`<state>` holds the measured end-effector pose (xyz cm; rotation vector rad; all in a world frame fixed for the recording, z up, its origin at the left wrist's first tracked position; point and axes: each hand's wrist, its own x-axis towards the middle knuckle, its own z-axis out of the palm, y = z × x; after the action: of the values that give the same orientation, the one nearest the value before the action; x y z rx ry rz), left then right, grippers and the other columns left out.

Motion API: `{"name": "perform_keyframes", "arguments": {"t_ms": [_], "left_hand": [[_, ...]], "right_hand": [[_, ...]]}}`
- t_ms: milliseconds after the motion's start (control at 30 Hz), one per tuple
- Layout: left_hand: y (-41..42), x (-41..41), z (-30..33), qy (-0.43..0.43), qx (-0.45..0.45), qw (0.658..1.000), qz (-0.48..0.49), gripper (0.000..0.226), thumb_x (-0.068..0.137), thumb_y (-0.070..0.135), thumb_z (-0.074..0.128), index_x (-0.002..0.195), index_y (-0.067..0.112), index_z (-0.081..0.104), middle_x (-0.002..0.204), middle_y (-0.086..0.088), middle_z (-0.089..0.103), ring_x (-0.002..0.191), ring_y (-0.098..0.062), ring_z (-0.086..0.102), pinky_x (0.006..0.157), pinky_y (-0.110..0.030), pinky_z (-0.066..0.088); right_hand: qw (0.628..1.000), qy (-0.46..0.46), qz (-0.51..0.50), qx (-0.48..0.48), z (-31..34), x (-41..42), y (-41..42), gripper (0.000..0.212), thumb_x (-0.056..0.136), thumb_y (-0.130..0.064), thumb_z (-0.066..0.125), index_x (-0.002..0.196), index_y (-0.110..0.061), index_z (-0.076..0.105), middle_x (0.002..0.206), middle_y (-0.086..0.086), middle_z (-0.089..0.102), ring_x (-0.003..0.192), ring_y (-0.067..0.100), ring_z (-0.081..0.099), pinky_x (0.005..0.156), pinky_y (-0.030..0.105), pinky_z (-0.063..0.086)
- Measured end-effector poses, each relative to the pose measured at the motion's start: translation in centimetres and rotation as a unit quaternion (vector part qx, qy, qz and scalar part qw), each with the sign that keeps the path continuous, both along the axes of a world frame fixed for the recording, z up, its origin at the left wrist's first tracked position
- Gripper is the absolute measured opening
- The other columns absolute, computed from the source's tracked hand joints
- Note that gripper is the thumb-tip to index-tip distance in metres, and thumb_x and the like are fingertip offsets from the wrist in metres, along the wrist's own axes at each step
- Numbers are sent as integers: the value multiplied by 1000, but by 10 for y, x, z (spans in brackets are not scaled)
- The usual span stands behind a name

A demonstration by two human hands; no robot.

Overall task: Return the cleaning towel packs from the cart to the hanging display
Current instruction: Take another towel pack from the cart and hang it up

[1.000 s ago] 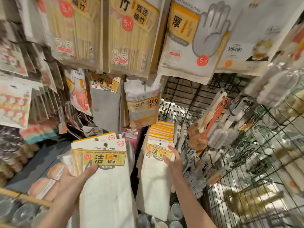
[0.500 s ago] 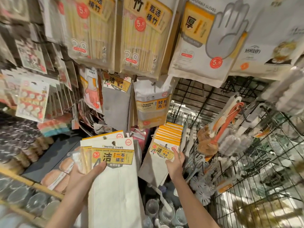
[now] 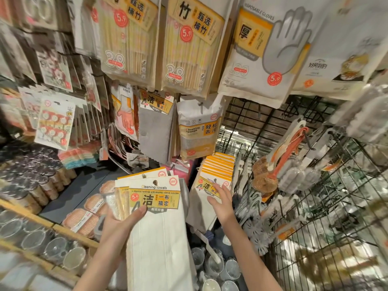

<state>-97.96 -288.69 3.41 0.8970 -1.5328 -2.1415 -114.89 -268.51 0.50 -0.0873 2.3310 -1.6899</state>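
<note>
Towel packs: a fanned bunch of white cleaning towel packs [image 3: 156, 223] is low at centre, gripped by the left hand [image 3: 119, 222], thumb across the yellow label.
Hanging display: a row of matching packs [image 3: 216, 177] hangs just right of them.
Right hand [image 3: 221, 201]: fingers spread, holding nothing, against the front hung pack.
Room: wire grid rack [image 3: 315, 206] with brushes on the right; cleaning sponge pack [image 3: 198, 131] above; glass cups [image 3: 216, 267] below.

Warm even shop light; soft focus overall; motion blur left and lower right; strong wide-angle edge distortion.
</note>
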Motion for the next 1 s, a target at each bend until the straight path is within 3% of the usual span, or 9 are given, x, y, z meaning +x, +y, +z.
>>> {"name": "perform_keyframes", "arguments": {"t_ms": [67, 167, 233, 300, 367, 500, 667, 833, 1000], "left_hand": [[4, 1, 1, 1, -6, 1000, -10, 54, 71, 19, 80, 119, 22, 54, 97, 4, 72, 89, -13, 66, 66, -26, 46], [8, 4, -2, 4, 15, 1000, -13, 61, 68, 19, 82, 121, 21, 52, 102, -2, 73, 93, -22, 69, 77, -36, 52], [12, 6, -2, 7, 19, 1000, -13, 63, 66, 19, 82, 121, 21, 52, 100, -3, 74, 91, -23, 70, 78, -39, 54], [13, 9, -1, 18, 23, 999, -17, 61, 65, 20, 82, 119, 20, 55, 96, -1, 75, 84, -20, 72, 68, -34, 54], [12, 11, -2, 28, 35, 998, -34, 61, 61, 24, 82, 117, 22, 57, 98, -2, 75, 85, -20, 72, 67, -34, 54], [1, 14, -4, 29, 26, 997, -65, 67, 60, 32, 86, 119, 23, 57, 101, -1, 74, 92, -21, 71, 79, -40, 55], [-9, 12, -3, 33, 2, 998, -59, 55, 63, 42, 74, 114, 24, 61, 91, 8, 75, 80, -6, 71, 56, -15, 51], [-14, 10, -6, 30, -6, 998, -53, 52, 68, 48, 67, 115, 29, 56, 89, 14, 74, 78, -3, 70, 61, -20, 48], [-16, 6, -9, 49, 2, 995, -83, 45, 79, 44, 65, 119, 24, 59, 102, 1, 74, 90, -15, 72, 67, -27, 56]], "right_hand": [[998, -7, 28, -56, 18, 21, -10, 29, 95, -18, 54, 123, -25, 55, 138, -4, 38, 128, 15, 41, 108, 33, 36], [991, -19, 76, -104, 43, 52, -28, 11, 93, -25, 56, 102, -31, 59, 113, -10, 58, 103, 7, 56, 86, 21, 50], [991, -7, 96, -94, 52, 68, -38, 20, 87, -20, 65, 105, -22, 56, 102, -6, 61, 94, 6, 60, 76, 14, 48], [992, 7, 93, -88, 53, 79, -48, 38, 78, -12, 75, 105, -18, 51, 92, -9, 62, 78, -8, 60, 65, 7, 45], [994, 11, 70, -82, 51, 86, -55, 47, 70, -7, 81, 102, -18, 49, 85, -11, 64, 68, -12, 61, 59, 6, 44], [996, -3, 45, -81, 49, 88, -60, 47, 67, -4, 82, 103, -15, 53, 81, -6, 70, 72, -1, 67, 66, 16, 52], [993, -17, 61, -103, 49, 79, -61, 36, 73, 3, 76, 94, -16, 53, 90, 2, 72, 87, 17, 69, 76, 28, 55], [991, -16, 62, -116, 48, 73, -61, 37, 78, 5, 70, 92, -18, 45, 96, 6, 71, 87, 12, 69, 66, 17, 52], [989, -9, 46, -141, 43, 67, -56, 38, 80, 8, 66, 96, -19, 45, 99, 8, 70, 81, 4, 68, 63, 13, 50]]}}
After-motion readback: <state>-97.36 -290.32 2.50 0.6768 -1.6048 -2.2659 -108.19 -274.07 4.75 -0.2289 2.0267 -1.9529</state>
